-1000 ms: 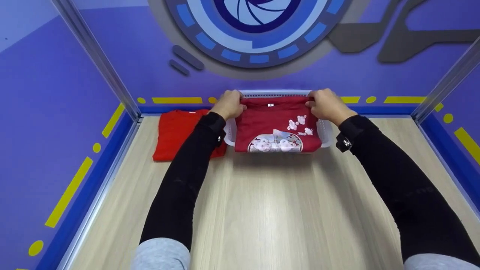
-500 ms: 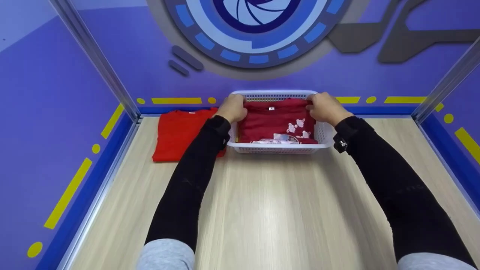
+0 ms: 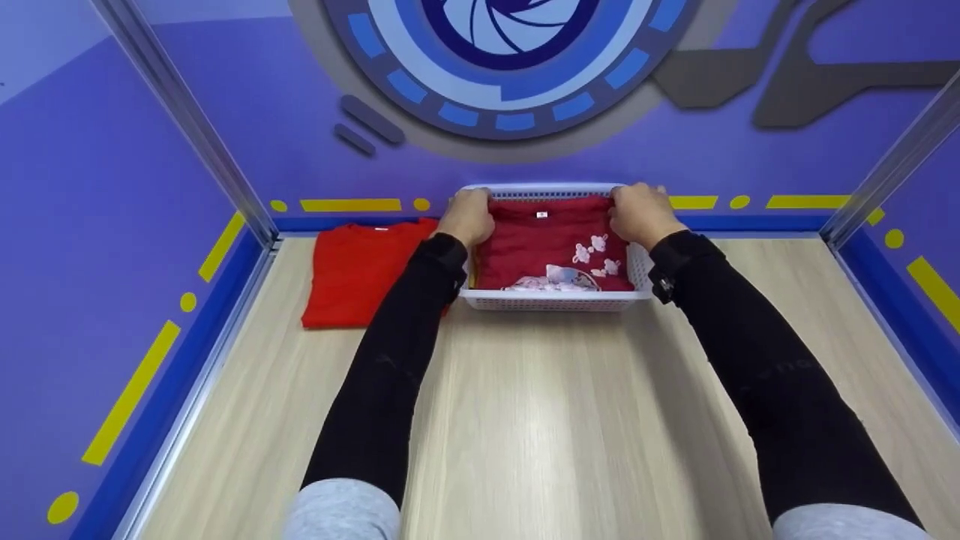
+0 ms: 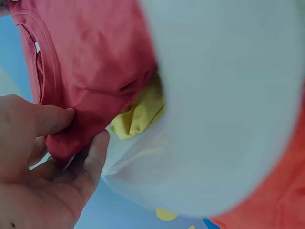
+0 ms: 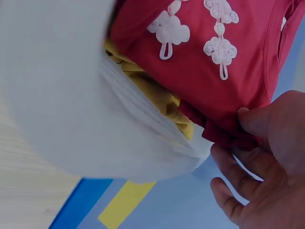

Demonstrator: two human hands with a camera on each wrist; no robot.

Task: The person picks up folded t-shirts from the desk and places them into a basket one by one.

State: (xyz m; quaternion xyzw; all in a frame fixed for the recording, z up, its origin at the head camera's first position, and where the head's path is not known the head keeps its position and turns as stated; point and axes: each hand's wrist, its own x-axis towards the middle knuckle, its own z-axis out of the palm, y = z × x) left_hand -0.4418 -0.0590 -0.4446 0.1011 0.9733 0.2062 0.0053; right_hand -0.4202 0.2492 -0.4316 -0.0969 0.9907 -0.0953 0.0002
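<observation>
A folded dark red shirt (image 3: 540,240) with white flower-like trims and a printed picture lies inside a white perforated basket (image 3: 555,301). My left hand (image 3: 468,216) pinches the shirt's left corner between thumb and fingers, as the left wrist view shows. At the opposite corner, my right hand (image 3: 643,213) pinches the cloth between thumb and fingertips. Yellow cloth (image 4: 140,114) shows under the shirt in both wrist views. The white basket wall (image 5: 52,95) fills much of the right wrist view, blurred.
A folded bright red shirt (image 3: 360,274) lies on the wooden table (image 3: 540,420) left of the basket, partly behind the left forearm. A purple and blue back wall (image 3: 247,112) stands right behind the basket, with side walls at left and right.
The dark red shirt's front edge, which hung over the basket's front rim, now sits inside it. Both hands still hold its far corners; the right hand has shifted slightly left.
</observation>
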